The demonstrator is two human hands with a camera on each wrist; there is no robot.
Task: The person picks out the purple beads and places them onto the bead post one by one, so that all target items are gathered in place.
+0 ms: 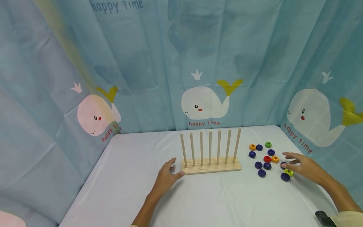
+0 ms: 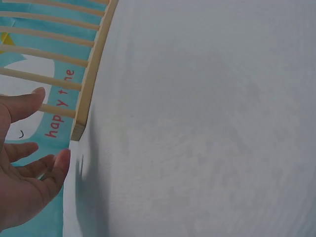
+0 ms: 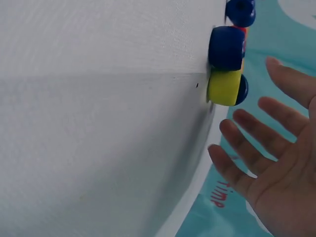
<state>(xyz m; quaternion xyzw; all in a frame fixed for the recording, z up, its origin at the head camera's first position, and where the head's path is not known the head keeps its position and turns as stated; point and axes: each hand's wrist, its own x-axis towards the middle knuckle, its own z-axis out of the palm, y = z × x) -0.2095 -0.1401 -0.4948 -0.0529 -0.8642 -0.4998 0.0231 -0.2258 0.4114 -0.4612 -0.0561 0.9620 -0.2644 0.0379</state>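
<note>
A pale wooden peg rack (image 1: 211, 168) with a row of upright bare pegs stands on the white table. At its left end is my left hand (image 1: 167, 176), fingers spread and nothing in them; the left wrist view shows thumb and fingers around the end of the rack's base (image 2: 86, 106), apparently apart from it. My right hand (image 1: 304, 167) hovers by the beads on the right, its fingers loosely extended and holding nothing. Closest to it are a yellow-green bead (image 1: 289, 172) and a dark blue bead (image 1: 285, 177); the thumb partly covers another blue bead.
Several more beads lie scattered right of the rack, including a red bead (image 1: 267, 159), a green bead (image 1: 268, 144) and an orange bead (image 1: 252, 147). A blue whale-print curtain (image 1: 147, 94) hangs behind and beside the white table (image 1: 215, 201). A black strap (image 1: 324, 218) is by the right sleeve.
</note>
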